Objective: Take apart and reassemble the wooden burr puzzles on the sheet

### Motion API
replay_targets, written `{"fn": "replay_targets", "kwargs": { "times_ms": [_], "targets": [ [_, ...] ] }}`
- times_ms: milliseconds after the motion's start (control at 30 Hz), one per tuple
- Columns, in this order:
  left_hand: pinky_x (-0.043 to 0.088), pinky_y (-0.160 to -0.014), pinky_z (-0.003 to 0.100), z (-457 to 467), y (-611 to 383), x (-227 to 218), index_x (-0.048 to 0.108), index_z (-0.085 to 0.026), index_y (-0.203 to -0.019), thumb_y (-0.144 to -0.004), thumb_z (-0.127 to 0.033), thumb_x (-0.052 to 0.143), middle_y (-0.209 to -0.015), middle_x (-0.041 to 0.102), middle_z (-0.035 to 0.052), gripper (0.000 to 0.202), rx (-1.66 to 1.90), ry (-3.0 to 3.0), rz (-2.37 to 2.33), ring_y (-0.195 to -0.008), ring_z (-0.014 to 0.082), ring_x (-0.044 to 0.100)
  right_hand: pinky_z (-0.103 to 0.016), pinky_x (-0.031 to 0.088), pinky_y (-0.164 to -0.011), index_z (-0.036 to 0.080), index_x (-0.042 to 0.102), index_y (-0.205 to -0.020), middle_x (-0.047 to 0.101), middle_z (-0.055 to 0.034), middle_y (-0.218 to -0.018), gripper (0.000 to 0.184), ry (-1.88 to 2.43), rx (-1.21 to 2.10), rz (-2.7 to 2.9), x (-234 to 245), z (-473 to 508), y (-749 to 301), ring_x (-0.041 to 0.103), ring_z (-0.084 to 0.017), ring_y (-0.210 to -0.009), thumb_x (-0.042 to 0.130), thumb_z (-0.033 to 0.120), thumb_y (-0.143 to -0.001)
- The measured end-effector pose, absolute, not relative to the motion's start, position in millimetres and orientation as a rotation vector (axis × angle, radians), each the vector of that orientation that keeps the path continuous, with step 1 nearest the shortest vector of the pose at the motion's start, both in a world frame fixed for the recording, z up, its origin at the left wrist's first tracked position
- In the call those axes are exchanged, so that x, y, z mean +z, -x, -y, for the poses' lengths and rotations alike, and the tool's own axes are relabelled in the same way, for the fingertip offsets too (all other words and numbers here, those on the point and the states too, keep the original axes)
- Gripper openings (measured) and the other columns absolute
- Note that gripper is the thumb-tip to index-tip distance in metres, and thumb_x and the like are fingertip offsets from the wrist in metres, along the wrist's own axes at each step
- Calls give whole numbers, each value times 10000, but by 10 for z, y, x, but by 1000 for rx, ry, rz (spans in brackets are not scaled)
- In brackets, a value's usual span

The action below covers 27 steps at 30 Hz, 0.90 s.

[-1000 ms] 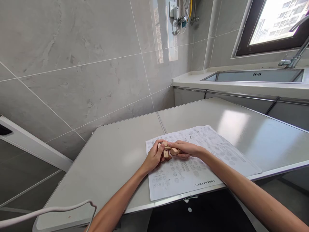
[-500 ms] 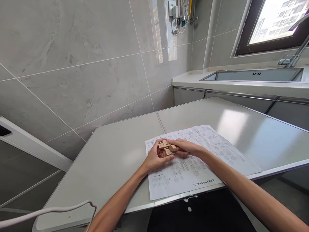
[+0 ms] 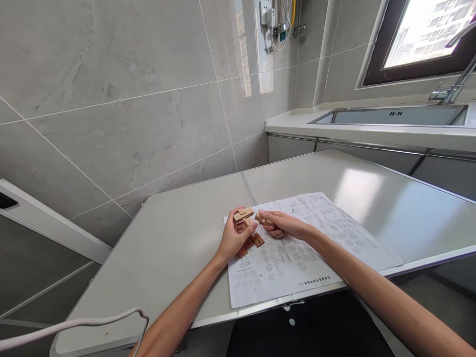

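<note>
My left hand point(image 3: 232, 237) is closed around light wooden puzzle blocks point(image 3: 243, 214), which cross one another and are raised over the paper. In my right hand point(image 3: 284, 224) a separate notched wooden puzzle piece point(image 3: 259, 217) is pinched, its end pointing left toward the blocks with a small gap between. Below the left hand, darker wooden pieces point(image 3: 257, 240) with dark marks show, partly hidden by the thumb and palm; whether they rest on the sheet is hard to tell. A large printed instruction sheet point(image 3: 297, 267) with many small diagrams lies under both hands.
The sheet lies on a pale folding table point(image 3: 178, 238) with a seam point(image 3: 247, 188) across it. Behind stands a grey tiled wall point(image 3: 148, 99). A counter with a sink point(image 3: 390, 116) and faucet point(image 3: 451, 91) is at the right. A white cable point(image 3: 92, 322) crosses the lower left.
My right hand has drawn apart from the left with one wooden piece in its fingers. The left hand has shifted slightly left and up with the other blocks, and darker pieces beneath have come into view.
</note>
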State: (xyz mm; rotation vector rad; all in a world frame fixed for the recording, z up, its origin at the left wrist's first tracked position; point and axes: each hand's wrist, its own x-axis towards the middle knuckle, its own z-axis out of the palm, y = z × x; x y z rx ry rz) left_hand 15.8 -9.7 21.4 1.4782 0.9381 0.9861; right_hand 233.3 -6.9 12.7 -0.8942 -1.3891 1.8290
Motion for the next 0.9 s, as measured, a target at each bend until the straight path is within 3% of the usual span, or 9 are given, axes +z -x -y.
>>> {"fn": "replay_targets", "kwargs": {
  "times_ms": [200,367,533,667,767,833,900],
  "targets": [
    [609,-855,335,73,-163,184,444,-255,-1385,-818,-468,836,-1119,711,60,721,1097,-1482,-991,-930,182,726,-211,309,-505,210,539,-1036,372,69,-709,378,840,1854,1349,150,112,-2322,331,-86,-584,718,523,-924],
    [579,-777,290,104,-157,196,455,-263,-1392,-816,-476,831,-1057,696,33,720,1063,-1590,-1048,-833,148,683,-223,342,-504,203,568,-1223,386,58,-726,487,845,1824,1441,94,90,-2340,374,-98,-594,705,565,-927],
    [518,-668,256,128,-152,180,441,-263,-1419,-827,-488,811,-944,668,-4,734,1017,-1714,-1090,-693,119,592,-215,297,-486,190,598,-1188,365,68,-729,479,898,1813,1442,90,91,-2336,328,-78,-568,657,601,-948],
    [525,-700,284,127,-142,183,442,-250,-1422,-839,-494,792,-992,693,20,723,1008,-1807,-1106,-742,150,625,-244,388,-570,196,553,-1399,431,60,-726,530,834,1868,1494,127,118,-2344,416,-96,-597,617,532,-995],
    [533,-747,299,133,-140,193,448,-251,-1416,-845,-496,784,-1018,706,26,706,1007,-1858,-1114,-799,170,652,-265,424,-608,207,478,-1511,517,57,-711,616,830,1809,1657,133,111,-2356,494,-107,-579,567,562,-1015],
    [534,-783,306,138,-141,194,455,-256,-1410,-849,-496,780,-1029,706,25,691,1013,-1891,-1117,-830,175,661,-266,432,-585,196,525,-1450,580,42,-740,615,845,1758,1698,124,90,-2354,512,-105,-548,549,618,-1003],
    [525,-780,301,141,-141,187,461,-262,-1408,-847,-493,780,-1007,700,14,686,1018,-1936,-1128,-811,169,652,-266,437,-545,171,612,-1252,635,12,-790,574,895,1691,1665,109,65,-2343,511,-96,-512,530,672,-985]
  ]
}}
